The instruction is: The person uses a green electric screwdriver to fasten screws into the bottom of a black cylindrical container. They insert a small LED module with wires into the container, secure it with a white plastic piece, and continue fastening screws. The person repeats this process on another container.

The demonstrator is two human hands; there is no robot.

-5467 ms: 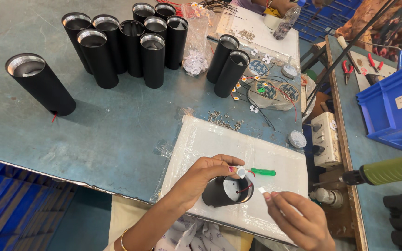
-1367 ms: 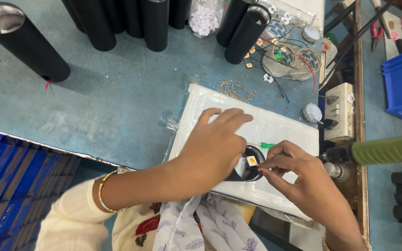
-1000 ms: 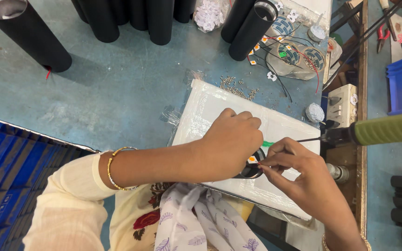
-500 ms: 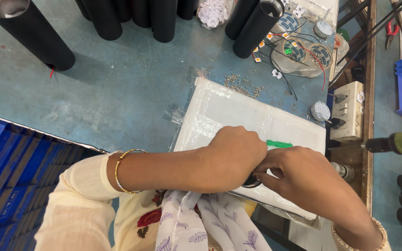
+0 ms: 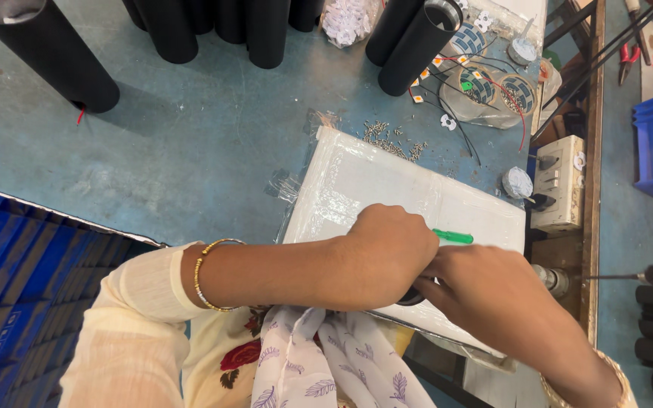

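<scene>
Blue-grey, scuffed metal worktop (image 5: 190, 151) fills our view, and our landmark on it is the white rectangular plastic-wrapped board (image 5: 387, 177) lying near its front edge; our left hand (image 5: 391, 253) is curled over the board's near edge, knuckles up, and our right hand (image 5: 493, 298) presses against it from the right, the two hands touching; between them only a sliver of a dark round object (image 5: 411, 300) shows, so we cannot tell how either hand grips it; just right of the left hand, on the board, lies a small green plastic handle (image 5: 453, 236); beyond the board's far edge a scatter of tiny metal screws (image 5: 391, 140) rests on the worktop; farther beyond stand tall black cylindrical tubes (image 5: 266, 30), and one more black tube with a shiny top (image 5: 47, 45) stands well to the left of the board; to the board's far right we see round circuit discs with thin wires (image 5: 493, 87); right of the board sits a beige switch box (image 5: 561, 181); left of the board, below the worktop edge, is a blue plastic crate (image 5: 17, 287).
</scene>
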